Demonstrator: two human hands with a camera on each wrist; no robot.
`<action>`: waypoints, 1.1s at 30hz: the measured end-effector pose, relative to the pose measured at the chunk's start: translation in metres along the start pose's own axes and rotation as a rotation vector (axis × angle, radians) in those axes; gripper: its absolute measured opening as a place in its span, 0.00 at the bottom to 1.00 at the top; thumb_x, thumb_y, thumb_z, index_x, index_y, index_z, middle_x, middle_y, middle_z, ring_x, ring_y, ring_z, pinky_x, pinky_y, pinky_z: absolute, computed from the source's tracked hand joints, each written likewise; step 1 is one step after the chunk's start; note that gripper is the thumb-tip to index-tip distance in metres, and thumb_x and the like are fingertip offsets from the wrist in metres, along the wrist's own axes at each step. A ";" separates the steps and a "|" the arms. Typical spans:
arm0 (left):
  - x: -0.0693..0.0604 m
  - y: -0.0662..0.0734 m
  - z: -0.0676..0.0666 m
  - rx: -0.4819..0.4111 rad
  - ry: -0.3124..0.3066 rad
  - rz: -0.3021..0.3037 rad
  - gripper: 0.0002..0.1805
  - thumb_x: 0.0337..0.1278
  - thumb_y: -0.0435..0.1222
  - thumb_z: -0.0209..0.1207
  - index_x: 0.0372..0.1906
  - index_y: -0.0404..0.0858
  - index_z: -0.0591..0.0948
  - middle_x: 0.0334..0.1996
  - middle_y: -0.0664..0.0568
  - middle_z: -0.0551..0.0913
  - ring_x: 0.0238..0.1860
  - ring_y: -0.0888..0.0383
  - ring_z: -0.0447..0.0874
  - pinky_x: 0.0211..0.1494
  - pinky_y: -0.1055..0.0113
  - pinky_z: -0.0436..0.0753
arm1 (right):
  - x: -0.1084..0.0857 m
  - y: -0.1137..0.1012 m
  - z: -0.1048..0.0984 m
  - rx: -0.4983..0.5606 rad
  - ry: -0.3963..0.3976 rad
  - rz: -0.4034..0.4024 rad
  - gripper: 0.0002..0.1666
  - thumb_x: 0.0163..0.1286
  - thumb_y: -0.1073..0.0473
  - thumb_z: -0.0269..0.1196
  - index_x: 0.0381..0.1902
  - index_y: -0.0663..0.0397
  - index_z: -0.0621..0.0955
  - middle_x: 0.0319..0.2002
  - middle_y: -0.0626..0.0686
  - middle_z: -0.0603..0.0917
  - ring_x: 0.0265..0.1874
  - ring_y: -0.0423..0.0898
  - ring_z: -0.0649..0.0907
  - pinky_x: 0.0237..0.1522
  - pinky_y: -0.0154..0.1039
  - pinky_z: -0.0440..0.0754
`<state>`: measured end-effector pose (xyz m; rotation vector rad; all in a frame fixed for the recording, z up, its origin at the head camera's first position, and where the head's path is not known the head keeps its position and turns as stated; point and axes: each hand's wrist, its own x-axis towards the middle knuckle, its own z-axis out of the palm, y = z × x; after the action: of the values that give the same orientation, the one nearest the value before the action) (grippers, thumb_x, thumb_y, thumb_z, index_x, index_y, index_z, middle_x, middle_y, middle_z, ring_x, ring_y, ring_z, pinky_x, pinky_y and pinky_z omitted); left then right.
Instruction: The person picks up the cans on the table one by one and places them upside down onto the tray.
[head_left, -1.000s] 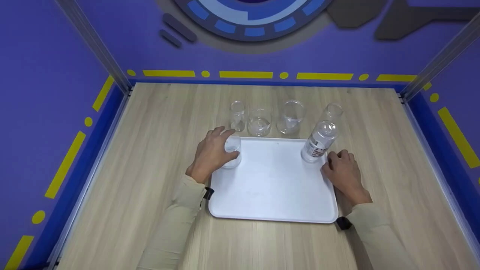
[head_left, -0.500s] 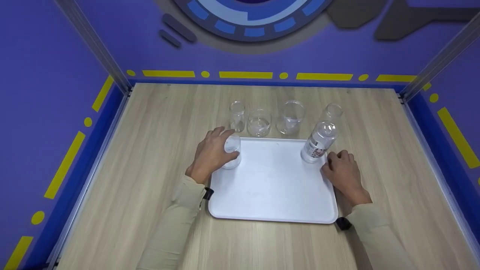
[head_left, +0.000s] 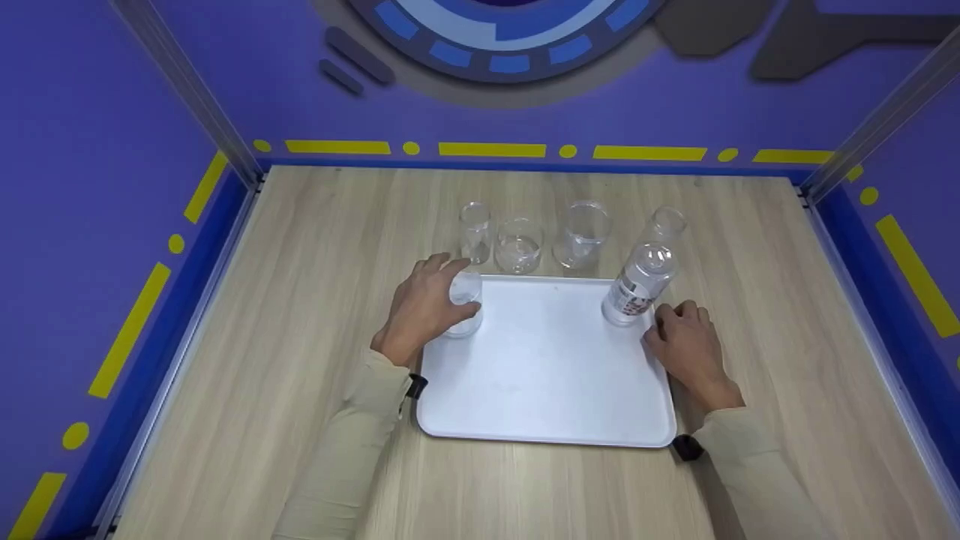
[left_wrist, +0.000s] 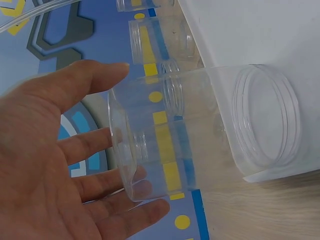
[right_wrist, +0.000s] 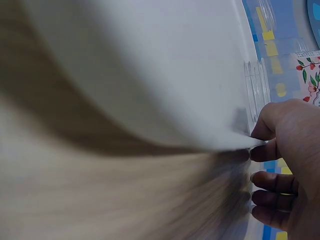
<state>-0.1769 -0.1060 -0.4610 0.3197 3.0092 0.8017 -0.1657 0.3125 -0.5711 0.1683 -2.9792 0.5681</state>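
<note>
On the back left corner of the white tray stands a clear glass; my left hand curls round it. The left wrist view shows the left hand with thumb and fingers about the rim of the glass. At the tray's right edge, my right hand pinches the rim. In the right wrist view the right hand has its thumb over the tray edge and index finger below. A clear bottle with a printed label stands on the tray's back right corner.
Behind the tray, on the wooden table, stand a narrow glass, a short glass, a wide glass and another glass behind the bottle. Blue-purple panels enclose the back and sides.
</note>
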 end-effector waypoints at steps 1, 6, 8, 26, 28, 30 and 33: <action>0.001 0.000 0.000 -0.001 -0.002 -0.002 0.38 0.60 0.46 0.75 0.73 0.40 0.78 0.74 0.35 0.72 0.73 0.38 0.71 0.67 0.42 0.78 | 0.000 0.000 0.000 0.002 -0.003 0.002 0.20 0.73 0.58 0.61 0.53 0.69 0.81 0.46 0.69 0.75 0.45 0.65 0.73 0.44 0.62 0.72; 0.003 0.002 -0.003 -0.008 -0.003 -0.005 0.38 0.61 0.49 0.74 0.73 0.39 0.78 0.74 0.36 0.72 0.73 0.38 0.71 0.68 0.43 0.77 | 0.000 -0.001 0.000 0.003 -0.027 0.015 0.22 0.73 0.57 0.61 0.56 0.70 0.80 0.48 0.70 0.75 0.46 0.65 0.72 0.45 0.63 0.72; 0.004 0.003 -0.005 -0.012 -0.002 -0.008 0.39 0.63 0.50 0.73 0.74 0.38 0.77 0.74 0.36 0.72 0.73 0.39 0.71 0.69 0.43 0.77 | 0.001 -0.001 -0.001 0.001 -0.029 0.018 0.22 0.74 0.57 0.60 0.57 0.70 0.80 0.48 0.70 0.75 0.47 0.65 0.72 0.46 0.63 0.72; 0.029 0.015 -0.020 -0.053 0.029 0.015 0.36 0.67 0.48 0.69 0.75 0.38 0.75 0.74 0.40 0.73 0.73 0.44 0.71 0.72 0.48 0.75 | -0.001 0.000 0.001 0.004 0.011 0.000 0.17 0.71 0.59 0.61 0.49 0.68 0.82 0.44 0.69 0.76 0.44 0.65 0.73 0.42 0.61 0.72; 0.033 0.016 -0.021 -0.051 0.035 0.021 0.36 0.68 0.49 0.68 0.75 0.38 0.75 0.73 0.40 0.74 0.72 0.44 0.72 0.71 0.49 0.76 | 0.000 0.000 0.000 0.004 0.009 0.005 0.17 0.71 0.59 0.61 0.49 0.68 0.82 0.45 0.69 0.76 0.44 0.65 0.73 0.43 0.61 0.72; 0.036 0.018 -0.023 -0.049 0.042 0.026 0.36 0.68 0.48 0.68 0.75 0.38 0.76 0.73 0.41 0.75 0.71 0.44 0.73 0.70 0.49 0.76 | 0.000 0.000 0.000 0.005 0.011 0.006 0.17 0.71 0.59 0.62 0.49 0.68 0.82 0.45 0.69 0.76 0.44 0.65 0.74 0.42 0.62 0.72; 0.042 0.019 -0.027 -0.041 0.048 0.028 0.35 0.68 0.48 0.68 0.75 0.38 0.76 0.73 0.41 0.75 0.71 0.44 0.73 0.70 0.49 0.77 | 0.000 -0.001 0.000 0.007 0.018 0.001 0.17 0.71 0.59 0.62 0.49 0.69 0.82 0.45 0.69 0.76 0.44 0.65 0.74 0.42 0.62 0.72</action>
<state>-0.2156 -0.0945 -0.4263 0.3470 3.0342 0.8849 -0.1659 0.3120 -0.5707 0.1607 -2.9602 0.5765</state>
